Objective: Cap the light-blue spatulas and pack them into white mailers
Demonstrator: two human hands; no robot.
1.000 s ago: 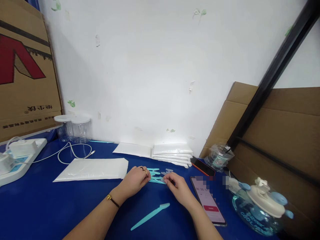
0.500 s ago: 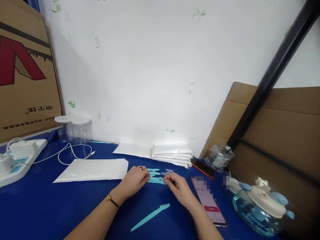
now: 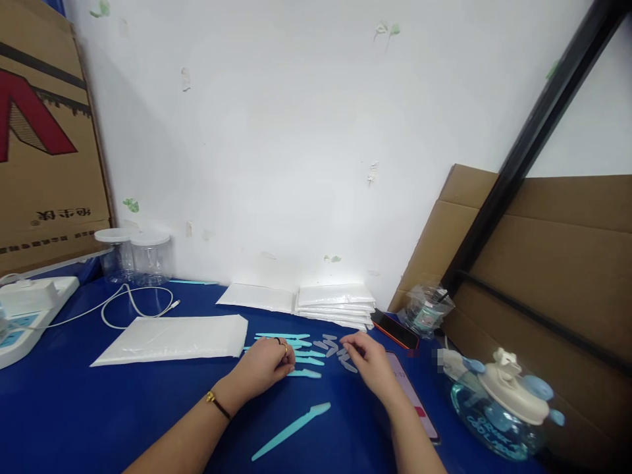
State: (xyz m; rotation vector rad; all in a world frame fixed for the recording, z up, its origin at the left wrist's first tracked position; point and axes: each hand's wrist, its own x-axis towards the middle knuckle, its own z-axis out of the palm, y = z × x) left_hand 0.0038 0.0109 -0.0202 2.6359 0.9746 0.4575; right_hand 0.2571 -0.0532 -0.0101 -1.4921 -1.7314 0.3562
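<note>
My left hand (image 3: 264, 367), with a ring and a bracelet, rests curled on the blue table (image 3: 99, 408), its fingertips on a teal plastic razor (image 3: 305, 374). More teal razors (image 3: 296, 342) lie in a row just beyond it. My right hand (image 3: 370, 362) hovers beside several small clear caps (image 3: 332, 345), fingers bent and pinched over one of them. A single teal razor (image 3: 291, 431) lies apart, nearer to me.
A white padded mailer (image 3: 172, 337) lies to the left, with a stack of mailers (image 3: 336, 304) behind. A phone (image 3: 412, 401) and a blue water jug (image 3: 501, 411) are on the right, a second phone (image 3: 395, 329) behind. Power strip (image 3: 24, 316), cable and jars (image 3: 131, 257) stand at left.
My right hand has moved right, away from the teal razors to the clear caps. My left hand has stayed on the razors. The view has shifted slightly right.
</note>
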